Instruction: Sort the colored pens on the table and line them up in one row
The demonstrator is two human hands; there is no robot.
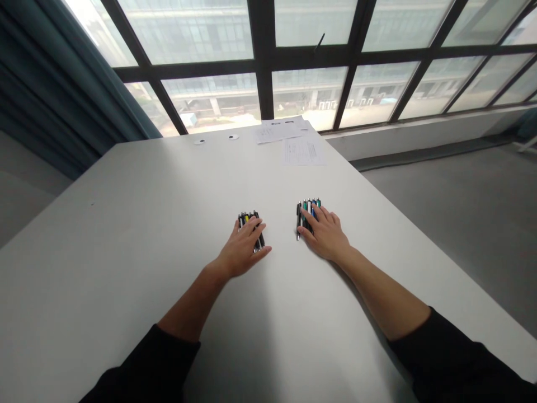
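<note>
Two groups of pens lie side by side on a white table (126, 252). My left hand (243, 246) rests over the left group of pens (260, 239), fingers spread across them and thumb out to the right. Those pens are mostly black, with one yellow part showing. Over the right group of pens (304, 210) lies my right hand (327, 232), its fingers stretched out on top. Green, blue, white and black pens show there, and a black pen (298, 221) forms the left edge of that group. Both hands cover the lower or middle parts of several pens.
Sheets of paper (304, 151) lie at the table's far end, with two small white pieces with dark spots (234, 137) to their left. Beyond stand large windows (310, 89). A blue curtain (54, 73) hangs at the left. The table's right edge drops to a grey floor (453, 196).
</note>
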